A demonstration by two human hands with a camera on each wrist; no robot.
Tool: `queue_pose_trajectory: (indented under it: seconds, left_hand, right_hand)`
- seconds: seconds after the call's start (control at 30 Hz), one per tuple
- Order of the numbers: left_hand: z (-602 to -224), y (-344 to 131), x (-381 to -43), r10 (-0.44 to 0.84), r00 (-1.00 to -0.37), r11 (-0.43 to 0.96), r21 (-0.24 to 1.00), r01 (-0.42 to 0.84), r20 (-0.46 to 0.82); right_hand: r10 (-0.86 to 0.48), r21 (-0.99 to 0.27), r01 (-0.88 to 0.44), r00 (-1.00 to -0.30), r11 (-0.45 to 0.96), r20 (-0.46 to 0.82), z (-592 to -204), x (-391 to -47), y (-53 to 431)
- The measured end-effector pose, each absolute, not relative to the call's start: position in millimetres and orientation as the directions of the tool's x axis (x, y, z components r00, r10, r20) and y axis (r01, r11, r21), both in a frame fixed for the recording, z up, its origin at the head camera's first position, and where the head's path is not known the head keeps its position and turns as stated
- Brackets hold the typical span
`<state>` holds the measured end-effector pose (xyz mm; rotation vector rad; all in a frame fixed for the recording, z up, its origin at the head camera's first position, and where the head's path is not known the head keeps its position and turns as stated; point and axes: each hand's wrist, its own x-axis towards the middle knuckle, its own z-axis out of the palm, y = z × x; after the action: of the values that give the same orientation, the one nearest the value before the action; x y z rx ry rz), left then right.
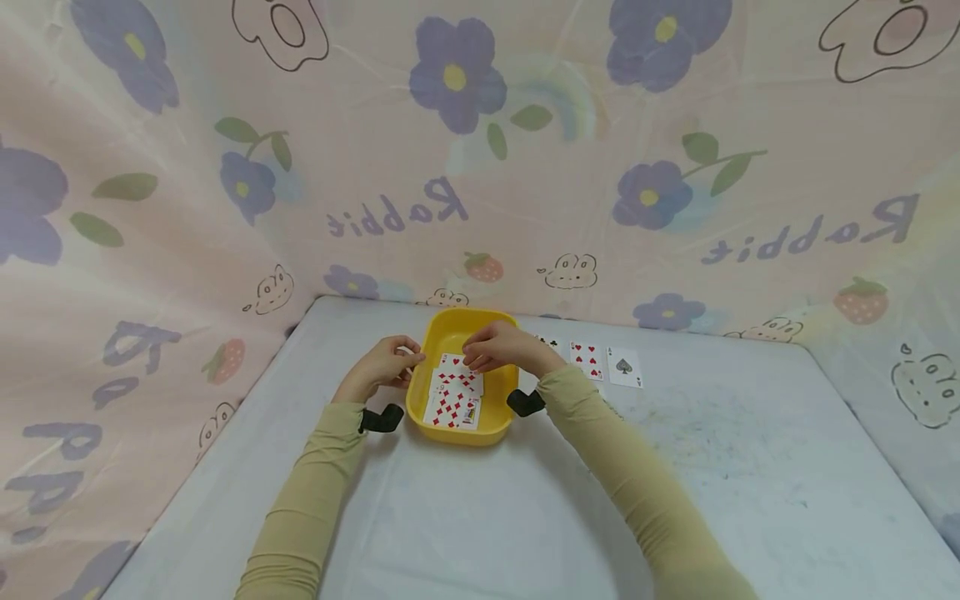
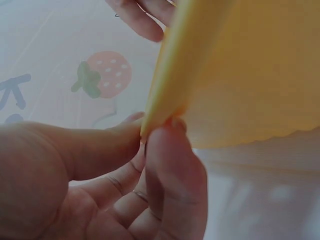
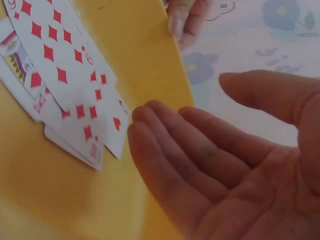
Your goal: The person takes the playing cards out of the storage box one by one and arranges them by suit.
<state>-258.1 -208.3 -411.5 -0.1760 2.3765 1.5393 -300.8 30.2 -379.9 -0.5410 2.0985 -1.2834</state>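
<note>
A yellow plastic basin [image 1: 459,437] stands on the table with several overlapping playing cards [image 1: 453,408] face up inside. Diamond cards lie on top, and a face card [image 3: 20,62] peeks out beneath them in the right wrist view. At the basin's left side, the thumb and index finger of my left hand [image 1: 386,364] pinch its rim [image 2: 172,75]. Over the basin's far right part hovers my right hand [image 1: 510,347]. Its fingers are nearly straight, the thumb stands apart, and nothing shows in the palm [image 3: 250,185].
Right of the basin, a row of face-up cards lies on the white-covered table [image 1: 712,450]: a club card [image 1: 553,342] partly behind my right hand, a heart card [image 1: 587,361] and an ace of spades [image 1: 625,367]. Printed curtains [image 1: 525,208] rise behind and beside the table.
</note>
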Motion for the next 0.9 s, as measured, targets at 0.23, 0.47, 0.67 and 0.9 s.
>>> queue_pose_trajectory:
  seconds: [0.23,0.47,0.67,0.9]
  left_hand:
    - [-410.8,-207.9,-258.6,0.059,-0.946,0.416,0.870,-0.266,-0.317]
    - [-410.3,-207.8,-258.0,0.060,-0.945,0.419,0.867,-0.269,-0.323]
    - [-411.1,-207.5,-258.0,0.069,-0.945,0.399,0.877,-0.268,-0.320]
    - [-411.9,-207.5,-258.7,0.063,-0.943,0.400,0.874,-0.276,-0.326]
  right_hand:
    - [-0.605,-0.846,-0.036,-0.714,0.533,-0.351,-391.9,-300.6,18.4]
    - [-0.586,-0.818,-0.011,-0.703,0.575,-0.402,-395.9,-297.4,15.3]
    - [-0.615,-0.810,0.003,-0.649,0.587,-0.448,-397.9,-297.2,10.6]
    - [-0.589,-0.785,-0.011,-0.668,0.619,-0.455,-398.7,-297.8,8.4]
